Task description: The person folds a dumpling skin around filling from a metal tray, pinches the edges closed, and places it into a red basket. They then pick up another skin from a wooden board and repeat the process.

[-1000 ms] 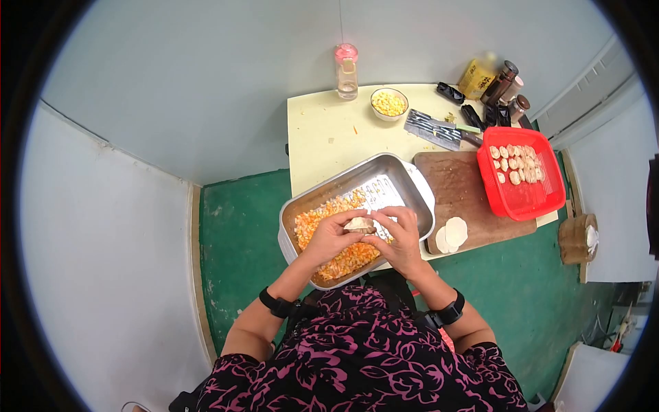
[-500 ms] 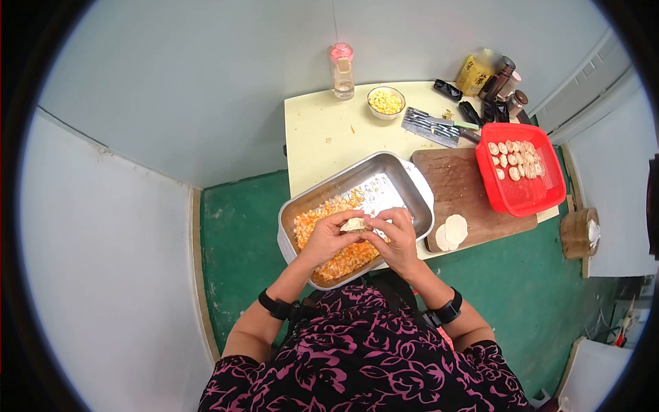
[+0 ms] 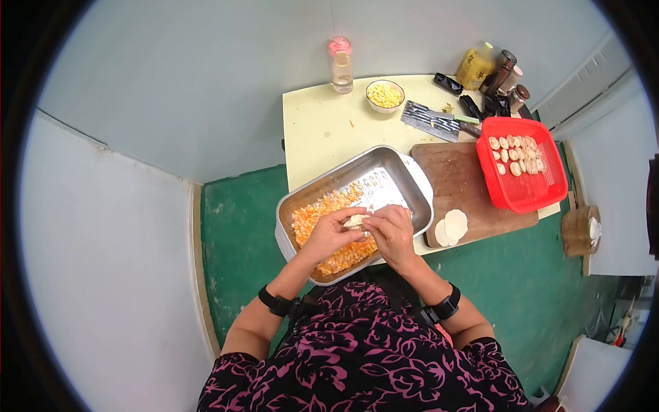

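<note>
A small pale dumpling [image 3: 355,221] is held between my two hands above the metal tray [image 3: 290,206]. My left hand [image 3: 329,235] has its fingers wrapped around the dumpling's left side. My right hand [image 3: 392,235] pinches its right edge, fingers bent together. Below them, chopped orange and white filling [image 3: 322,209] covers the left part of the tray. Several round dough wrappers [image 3: 456,224] lie on the near corner of the wooden board [image 3: 449,172]. In the red basket [image 3: 504,196], rows of finished dumplings [image 3: 516,154] sit at the right.
On the pale table [image 3: 309,130] stand a bowl of corn [image 3: 385,95], a pink-lidded bottle [image 3: 342,69], a yellow bottle [image 3: 475,66] and dark-lidded jars [image 3: 519,95]. A cleaver [image 3: 429,123] and a green-handled knife [image 3: 461,118] lie behind the board. A wooden stump [image 3: 576,231] is at the right.
My right hand's fingers have drawn closer together and nearer my left hand at the dumpling. The view has shifted slightly.
</note>
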`<state>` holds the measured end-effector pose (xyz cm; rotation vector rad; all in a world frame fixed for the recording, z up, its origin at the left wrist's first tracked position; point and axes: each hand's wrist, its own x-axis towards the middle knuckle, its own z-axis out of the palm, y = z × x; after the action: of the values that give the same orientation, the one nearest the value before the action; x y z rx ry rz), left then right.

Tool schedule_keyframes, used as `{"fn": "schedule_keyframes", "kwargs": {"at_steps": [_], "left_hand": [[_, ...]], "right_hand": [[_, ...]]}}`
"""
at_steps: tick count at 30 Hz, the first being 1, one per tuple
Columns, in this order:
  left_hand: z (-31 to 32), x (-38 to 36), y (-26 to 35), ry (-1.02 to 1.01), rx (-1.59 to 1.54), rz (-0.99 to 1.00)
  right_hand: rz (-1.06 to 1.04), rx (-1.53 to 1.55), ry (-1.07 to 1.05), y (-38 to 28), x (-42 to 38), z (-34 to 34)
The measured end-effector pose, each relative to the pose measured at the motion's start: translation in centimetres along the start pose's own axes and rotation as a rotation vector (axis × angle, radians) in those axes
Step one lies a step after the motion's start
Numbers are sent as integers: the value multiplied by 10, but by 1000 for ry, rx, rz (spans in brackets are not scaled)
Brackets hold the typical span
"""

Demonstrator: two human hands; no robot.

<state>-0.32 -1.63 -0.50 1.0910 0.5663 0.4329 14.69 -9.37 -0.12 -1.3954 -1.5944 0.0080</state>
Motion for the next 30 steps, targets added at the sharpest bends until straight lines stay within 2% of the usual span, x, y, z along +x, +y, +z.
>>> {"fn": "schedule_keyframes", "kwargs": {"at_steps": [3,6,9,13,26,30], "left_hand": [[6,5,1,-12,-35,-20],[14,11,2,-12,-69,-1],[26,17,5,12,-54,15],[44,30,-2,-1,-2,71],[113,80,-21,-20,222,186],[141,99,-30,-29,70,58]], "right_hand": [[103,51,-76,3,-2,-10],[303,248,51,4,-4,-21],[306,210,-40,18,-2,-44],[178,154,-68,32,-3,-64],[-7,139,-45,83,-5,-113],[-10,110,-14,104,-7,-140]]}}
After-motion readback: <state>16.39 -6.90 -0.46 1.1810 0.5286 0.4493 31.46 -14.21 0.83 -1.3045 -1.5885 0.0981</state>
